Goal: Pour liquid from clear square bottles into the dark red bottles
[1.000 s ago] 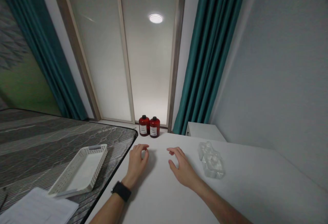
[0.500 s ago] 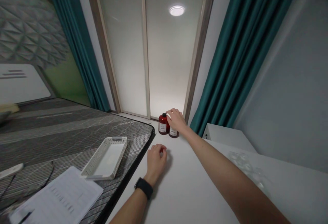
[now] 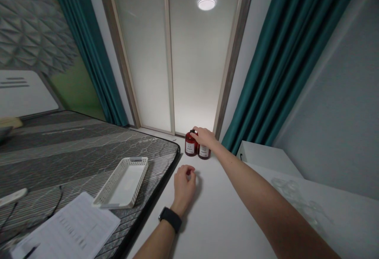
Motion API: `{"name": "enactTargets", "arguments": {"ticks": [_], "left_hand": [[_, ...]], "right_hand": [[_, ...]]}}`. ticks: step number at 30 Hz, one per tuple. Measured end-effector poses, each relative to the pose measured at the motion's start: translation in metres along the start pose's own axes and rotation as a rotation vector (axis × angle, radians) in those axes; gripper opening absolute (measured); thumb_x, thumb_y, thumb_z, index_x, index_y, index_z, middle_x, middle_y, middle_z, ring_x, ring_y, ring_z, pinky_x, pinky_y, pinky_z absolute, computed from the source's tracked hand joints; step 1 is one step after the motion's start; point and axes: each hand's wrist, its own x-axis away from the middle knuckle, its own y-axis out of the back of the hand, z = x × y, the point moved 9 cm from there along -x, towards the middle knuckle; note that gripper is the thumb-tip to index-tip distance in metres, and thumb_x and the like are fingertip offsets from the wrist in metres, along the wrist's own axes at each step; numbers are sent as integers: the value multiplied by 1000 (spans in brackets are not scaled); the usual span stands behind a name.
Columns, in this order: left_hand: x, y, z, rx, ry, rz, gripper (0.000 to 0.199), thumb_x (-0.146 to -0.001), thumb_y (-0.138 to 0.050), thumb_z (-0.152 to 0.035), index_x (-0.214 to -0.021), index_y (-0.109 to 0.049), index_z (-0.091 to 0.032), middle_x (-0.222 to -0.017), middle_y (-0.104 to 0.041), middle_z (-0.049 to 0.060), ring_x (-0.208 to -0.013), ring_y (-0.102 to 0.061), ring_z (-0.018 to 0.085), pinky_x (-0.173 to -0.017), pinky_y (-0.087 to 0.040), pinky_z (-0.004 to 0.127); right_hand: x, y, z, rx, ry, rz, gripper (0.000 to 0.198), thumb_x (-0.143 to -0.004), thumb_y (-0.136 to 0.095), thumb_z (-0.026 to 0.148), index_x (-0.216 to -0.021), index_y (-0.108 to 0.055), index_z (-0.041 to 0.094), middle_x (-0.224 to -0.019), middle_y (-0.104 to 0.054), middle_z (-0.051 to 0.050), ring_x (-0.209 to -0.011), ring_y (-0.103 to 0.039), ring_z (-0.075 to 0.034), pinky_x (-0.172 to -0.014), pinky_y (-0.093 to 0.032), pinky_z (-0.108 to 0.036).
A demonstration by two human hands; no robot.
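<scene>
Two dark red bottles with white labels stand side by side at the far end of the white table (image 3: 216,211). My right hand (image 3: 205,136) reaches over them, its fingers closed at the black cap of the left red bottle (image 3: 190,147). The right red bottle (image 3: 204,152) sits partly under that hand, and its top is hidden. Nearer to me, my left hand (image 3: 184,182) rests at the table, wearing a black watch (image 3: 170,218). Its fingers are loosely curled in toward the thumb, with nothing visible in them.
On the left, a grey patterned mattress (image 3: 89,140) bears a white basket (image 3: 124,182) and printed sheets of paper (image 3: 69,227). Crumpled clear plastic (image 3: 299,199) lies on the table at right. A white cabinet (image 3: 266,156) and green curtain (image 3: 263,77) stand beyond.
My right hand has shifted left from above the right bottle to the cap of the left one. The left hand keeps its curled pose, and the view has moved slightly.
</scene>
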Motion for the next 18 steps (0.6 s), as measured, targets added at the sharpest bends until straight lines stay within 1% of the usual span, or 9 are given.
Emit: {"name": "enactTargets", "arguments": {"ticks": [2,5,8,12,15,18], "left_hand": [[0,3,2,17,4,-31,16,-85,-48,-14,-91,-61,-22,-88,-65,5,-86,-63,23,-79,-50,38],[-1,6,4,29,8,-72,20,-84,-49,-13,-100,-59,-22,-95,-62,6,-94,-62,24,-88,-50,41],[-1,9,5,34,4,-110,33,-82,-51,-11,-114,-54,-21,-107,-59,9,-107,-58,26,-98,-47,46],[-4,15,6,41,-20,-184,50,-83,-56,-14,-132,-44,-18,-124,-52,14,-125,-48,31,-109,-38,54],[-6,15,11,89,18,-173,53,-88,-56,-20,-138,-40,-17,-129,-49,16,-130,-44,32,-112,-36,54],[-7,8,9,202,33,-97,58,-89,-58,-25,-142,-36,-19,-137,-45,16,-133,-43,31,-109,-42,50]], "right_hand": [[1,1,0,-15,0,17,36,-102,-42,47,-126,-58,25,-122,-70,-12,-109,-64,-29,-84,-48,-39],[6,4,1,-46,20,33,35,-102,-43,45,-127,-58,27,-124,-70,-9,-109,-65,-27,-84,-48,-36],[14,7,4,-79,57,49,31,-101,-46,42,-124,-61,27,-124,-71,-7,-109,-65,-26,-84,-48,-34],[32,10,11,-114,103,68,29,-99,-48,40,-121,-63,27,-119,-73,-6,-106,-67,-26,-82,-48,-33],[52,13,19,-146,143,74,28,-99,-48,39,-120,-64,29,-118,-74,-4,-106,-67,-24,-83,-48,-31],[76,16,24,-176,156,64,27,-97,-51,40,-118,-65,30,-116,-74,-4,-105,-67,-25,-83,-48,-32]]}}
